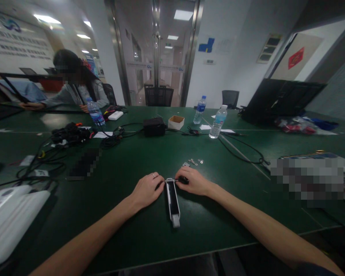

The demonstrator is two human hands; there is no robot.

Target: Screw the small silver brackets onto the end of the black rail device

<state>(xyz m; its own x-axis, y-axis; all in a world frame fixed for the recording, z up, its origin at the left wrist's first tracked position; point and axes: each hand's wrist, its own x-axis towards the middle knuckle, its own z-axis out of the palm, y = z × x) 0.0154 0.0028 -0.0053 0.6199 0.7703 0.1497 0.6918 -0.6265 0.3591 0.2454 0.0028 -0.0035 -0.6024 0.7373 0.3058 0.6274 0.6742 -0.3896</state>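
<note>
A long, narrow white-framed device (173,199) with a dark inner face lies on the green table, its light grey end toward me. At its far end, on the left side, my left hand (148,189) is closed, thumb and fingers pinching the frame's corner. Opposite, my right hand (194,181) is closed round a small black-handled screwdriver (184,179), whose thin shaft points left at the same end. Fingers hide part of the handle. Beyond my right hand lie a small metal plate (186,164) and several small metal rings (192,161).
Farther back stand a black box (154,127), an open carton (176,122) and water bottles (218,122). Cables (112,141) and a dark phone-like slab (84,164) lie left, near white cases (14,218). A person (80,84) sits at the far left.
</note>
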